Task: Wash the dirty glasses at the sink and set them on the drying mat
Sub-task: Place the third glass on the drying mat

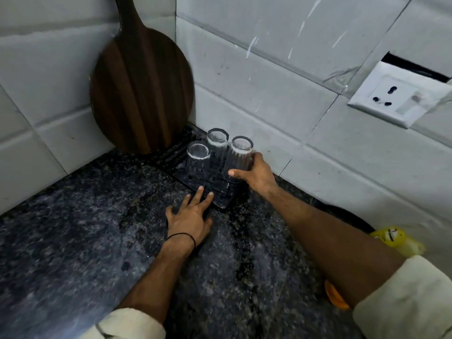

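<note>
Three clear glasses stand upside down on a black ribbed drying mat point(221, 200) in the counter's corner. The left glass point(197, 159) and the back glass point(216, 140) stand free. My right hand point(256, 173) is wrapped around the lower part of the right glass point(238, 155), which rests on the mat. Fingers spread, my left hand point(189, 216) lies flat on the dark granite counter point(85, 228), its fingertips touching the mat's near edge and holding nothing.
A round dark wooden board point(140, 94) leans in the tiled corner behind the mat. A white wall socket point(398, 97) sits on the right wall. A yellow packet point(396, 239), an orange object point(335, 296) and a dark round rim point(352, 217) lie at the right.
</note>
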{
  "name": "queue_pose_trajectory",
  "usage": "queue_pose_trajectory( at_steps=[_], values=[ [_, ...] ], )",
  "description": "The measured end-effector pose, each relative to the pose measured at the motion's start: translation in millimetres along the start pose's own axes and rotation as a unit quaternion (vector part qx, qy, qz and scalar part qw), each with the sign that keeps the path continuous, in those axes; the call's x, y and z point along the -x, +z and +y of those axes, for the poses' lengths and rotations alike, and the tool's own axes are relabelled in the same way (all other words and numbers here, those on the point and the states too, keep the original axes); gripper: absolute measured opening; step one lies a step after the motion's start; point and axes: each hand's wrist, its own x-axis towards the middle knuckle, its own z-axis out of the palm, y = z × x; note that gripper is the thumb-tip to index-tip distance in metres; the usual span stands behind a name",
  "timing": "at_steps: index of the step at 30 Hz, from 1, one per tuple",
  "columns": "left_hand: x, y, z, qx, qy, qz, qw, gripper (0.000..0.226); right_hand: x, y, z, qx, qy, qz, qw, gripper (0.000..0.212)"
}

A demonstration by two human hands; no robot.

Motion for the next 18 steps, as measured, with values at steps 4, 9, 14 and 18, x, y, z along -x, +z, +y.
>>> queue_pose_trajectory(
  at_steps=[4,9,14,18],
  values=[
    [1.3,-3.1,-4.4,0.044,-0.005,-0.004,0.999,0.063,34.7,-30.9,2.4,0.201,-0.057,-0.061,0.976,0.086],
    [12.7,2.6,0.8,0.131,-0.018,0.09,0.987,0.051,110.2,-87.0,27.8,0.285,-0.158,-0.053,0.944,0.053],
    [48.8,26.5,45.6,0.223,0.022,0.182,0.957,0.034,188.0,-130.9,80.8,0.267,-0.175,0.105,0.942,0.039],
    [80.4,56.2,90.3,0.247,0.099,0.136,0.954,0.027,242.5,-143.7,123.6,0.31,-0.098,0.176,0.929,0.048]
  ],
)
